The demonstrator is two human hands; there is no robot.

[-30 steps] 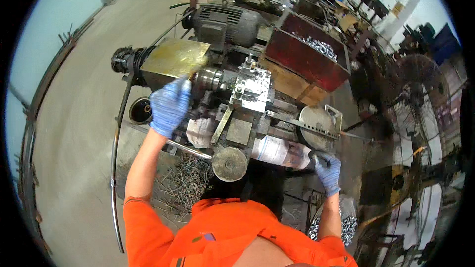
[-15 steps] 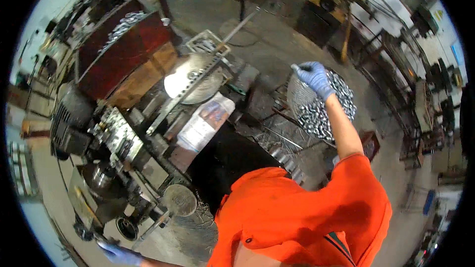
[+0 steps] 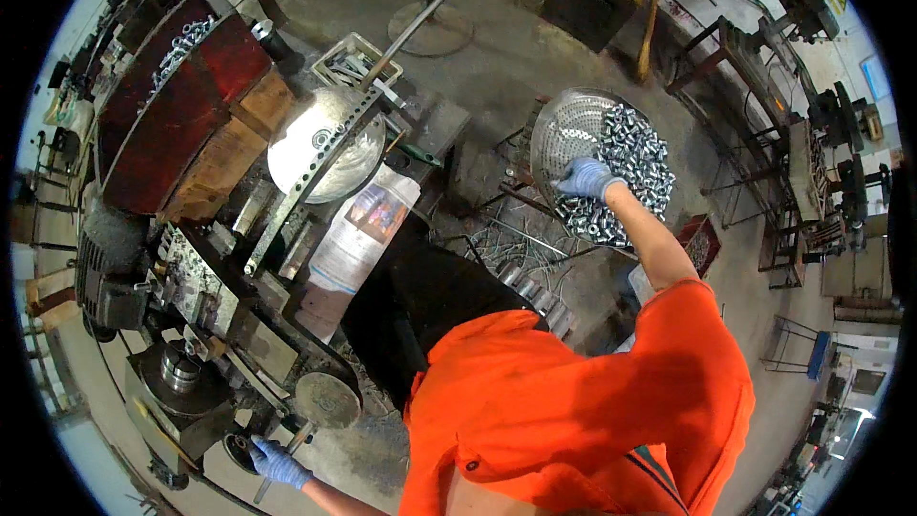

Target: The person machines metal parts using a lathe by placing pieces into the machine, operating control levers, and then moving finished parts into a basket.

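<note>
Item: perforated metal basin (image 3: 564, 124), round, holding a heap of small bright metal sleeves (image 3: 630, 158); it sits on a dark frame to the right of the machine (image 3: 220, 277).

Right hand (image 3: 585, 177), blue-gloved: in the basin at the near edge of the heap, fingers curled down into the sleeves. Whether it has closed on any cannot be told; no sleeve shows clear of the pile.

Left hand (image 3: 275, 463), blue-gloved: far from the basin, at the machine's near end, clenched around a thin lever handle (image 3: 287, 454) just beside a round handwheel (image 3: 328, 398).

Progress, as a judgement: picking up from the heap looks in hand; most of the heap remains, and nothing is seen carried toward the machine.

Beyond the basin: a shiny round pan (image 3: 325, 158) on the machine; a red bin (image 3: 177, 105) with more sleeves farther left.
</note>
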